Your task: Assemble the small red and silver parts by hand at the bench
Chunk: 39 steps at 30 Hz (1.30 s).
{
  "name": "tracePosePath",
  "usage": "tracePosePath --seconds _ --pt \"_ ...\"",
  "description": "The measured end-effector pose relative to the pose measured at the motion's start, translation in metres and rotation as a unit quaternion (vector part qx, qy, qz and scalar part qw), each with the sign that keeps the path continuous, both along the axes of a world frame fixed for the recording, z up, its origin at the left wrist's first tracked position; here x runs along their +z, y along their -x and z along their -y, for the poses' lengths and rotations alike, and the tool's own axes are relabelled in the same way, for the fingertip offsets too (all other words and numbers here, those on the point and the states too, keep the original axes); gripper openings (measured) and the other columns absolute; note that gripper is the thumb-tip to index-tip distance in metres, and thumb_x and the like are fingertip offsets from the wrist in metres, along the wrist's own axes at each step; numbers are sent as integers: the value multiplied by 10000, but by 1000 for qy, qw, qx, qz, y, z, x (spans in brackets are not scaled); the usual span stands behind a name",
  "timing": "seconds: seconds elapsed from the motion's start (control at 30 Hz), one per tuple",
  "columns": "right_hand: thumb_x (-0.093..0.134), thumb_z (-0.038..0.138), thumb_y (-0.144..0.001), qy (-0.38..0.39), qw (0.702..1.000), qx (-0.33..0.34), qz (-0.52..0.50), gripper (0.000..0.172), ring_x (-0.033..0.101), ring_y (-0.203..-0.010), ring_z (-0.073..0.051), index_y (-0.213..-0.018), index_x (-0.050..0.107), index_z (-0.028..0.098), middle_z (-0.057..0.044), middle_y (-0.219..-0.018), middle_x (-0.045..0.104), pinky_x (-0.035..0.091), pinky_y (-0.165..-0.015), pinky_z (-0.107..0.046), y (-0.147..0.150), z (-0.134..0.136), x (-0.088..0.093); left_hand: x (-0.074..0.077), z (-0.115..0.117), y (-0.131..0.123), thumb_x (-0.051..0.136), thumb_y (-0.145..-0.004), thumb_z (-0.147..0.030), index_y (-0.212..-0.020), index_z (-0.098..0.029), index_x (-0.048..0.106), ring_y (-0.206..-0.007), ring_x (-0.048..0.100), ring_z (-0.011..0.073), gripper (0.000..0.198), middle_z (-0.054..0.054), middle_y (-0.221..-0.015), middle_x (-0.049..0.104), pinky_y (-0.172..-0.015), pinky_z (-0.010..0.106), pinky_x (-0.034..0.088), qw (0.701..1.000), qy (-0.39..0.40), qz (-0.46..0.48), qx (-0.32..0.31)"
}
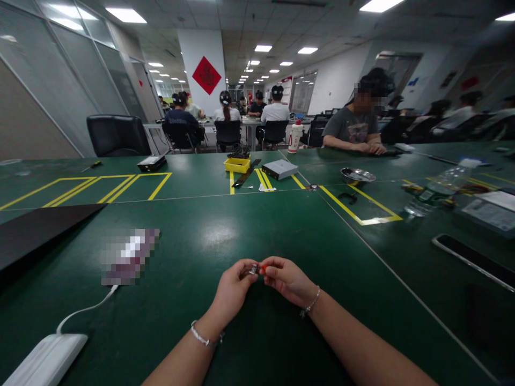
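Note:
Just above the green table [193, 236], my two hands meet at the fingertips. My left hand [233, 287] is closed in a pinch on a small silvery metal piece [254, 269], too small to name surely. My right hand [288, 279] pinches a small orange-red piece [263, 269] right beside it. Whether the two pieces are joined, I cannot tell. Fingers cover most of both.
A phone [134, 254] is cabled to a white power bank [48, 359] at left. Another phone [475, 260] and a water bottle [440, 187] lie right. Farther off are a yellow tray [236, 165], grey box [279, 169] and metal dish [358, 175]. A person sits across the table.

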State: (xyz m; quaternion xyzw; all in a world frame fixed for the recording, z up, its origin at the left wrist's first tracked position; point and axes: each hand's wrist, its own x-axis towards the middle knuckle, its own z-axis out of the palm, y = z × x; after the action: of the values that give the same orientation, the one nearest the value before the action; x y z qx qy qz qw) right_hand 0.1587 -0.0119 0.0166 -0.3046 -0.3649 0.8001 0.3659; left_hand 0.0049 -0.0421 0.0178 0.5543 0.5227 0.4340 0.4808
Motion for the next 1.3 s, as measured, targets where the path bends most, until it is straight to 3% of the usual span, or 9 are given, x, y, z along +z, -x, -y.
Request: tracePosePath --seconds 0.17,0.3,0.53,0.73,0.83,1.07,1.3 --pt "623 264 -663 9 1000 1 -17 168 505 -568 -68 -747 589 123 -3 -625 563 385 -584 -229 0 -2 -1 -1 3 -2 568 -632 -182 -748 -180 531 -619 513 111 122 -34 -658 549 -588 224 398 998 -20 -55 17" --pt "662 198 -615 11 1000 -10 -23 160 525 -606 -73 -739 583 137 -4 -685 581 401 -624 -239 0 -2 -3 -1 5 -2 597 -609 -194 -692 -185 492 -596 497 108 135 -45 -637 527 -562 223 382 995 -36 -84 26" --pt "684 98 -542 -3 1000 -6 -20 193 543 -644 -84 -701 583 139 1 -726 592 410 -641 -241 -1 0 -1 0 3 -1 621 -575 -150 -630 -178 464 -725 493 124 169 -11 -807 513 -631 244 389 982 -124 -125 68" --pt "692 113 -540 10 1000 -12 -7 204 538 -622 -76 -721 601 134 -1 -708 592 402 -632 -235 0 0 0 0 4 0 605 -602 -174 -690 -191 515 -648 494 124 128 -29 -699 519 -599 251 394 980 -96 -163 62" --pt "689 142 -559 15 1000 -10 -1 207 536 -614 -77 -750 614 120 -14 -697 595 399 -630 -239 0 -1 -1 -1 4 0 582 -628 -176 -751 -195 540 -694 532 132 131 -18 -744 564 -646 264 415 985 -88 -138 49" --pt "648 204 -634 16 1000 -1 -24 199 520 -609 -67 -811 618 120 -27 -727 597 390 -627 -236 0 -2 -3 -1 4 0 548 -678 -198 -1033 -220 464 -748 593 134 366 -15 -790 627 -739 294 445 994 -67 -72 46" --pt "634 218 -650 11 999 4 -32 184 513 -619 -66 -812 616 132 -25 -751 591 392 -643 -242 -2 -2 -3 -1 3 -1 464 -738 -192 -1093 -215 433 -868 599 150 357 22 -909 651 -806 323 436 997 -54 -41 36"
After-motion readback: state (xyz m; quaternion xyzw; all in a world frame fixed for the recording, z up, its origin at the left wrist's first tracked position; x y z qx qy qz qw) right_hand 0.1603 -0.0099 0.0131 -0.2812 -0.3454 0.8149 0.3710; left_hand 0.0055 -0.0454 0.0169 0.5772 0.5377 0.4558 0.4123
